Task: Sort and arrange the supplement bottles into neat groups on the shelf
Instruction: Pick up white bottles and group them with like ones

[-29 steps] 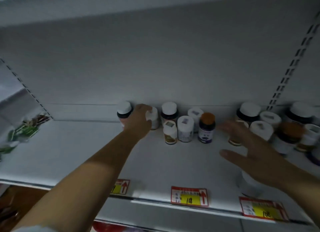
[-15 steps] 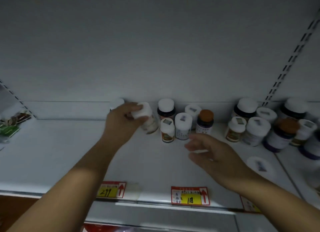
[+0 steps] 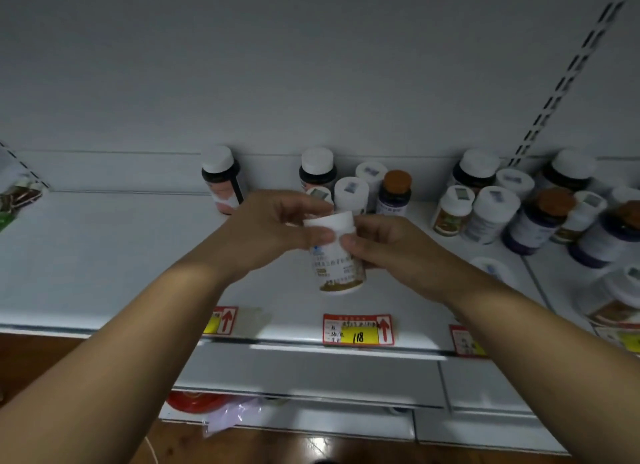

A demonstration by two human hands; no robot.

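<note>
Both hands hold one white supplement bottle [image 3: 337,268] with a white cap, above the front of the white shelf [image 3: 104,255]. My left hand [image 3: 270,231] grips its upper left side; my right hand [image 3: 384,245] grips its right side. Behind them stands a dark bottle with a white cap [image 3: 221,179], alone at the back. A small group stands at the back centre: a dark white-capped bottle [image 3: 317,167], white bottles [image 3: 351,193] and an orange-capped bottle [image 3: 396,193]. Several more bottles [image 3: 491,210] crowd the right.
Price tags [image 3: 358,329] hang along the shelf's front edge. A slotted upright [image 3: 561,89] runs up the back wall at right. Green packets [image 3: 17,193] lie at the far left. A red item [image 3: 195,401] and a plastic bag show on the lower shelf.
My left hand lifted the white bottle from the back row and brought it forward. My right hand moved left and took hold of it too.
</note>
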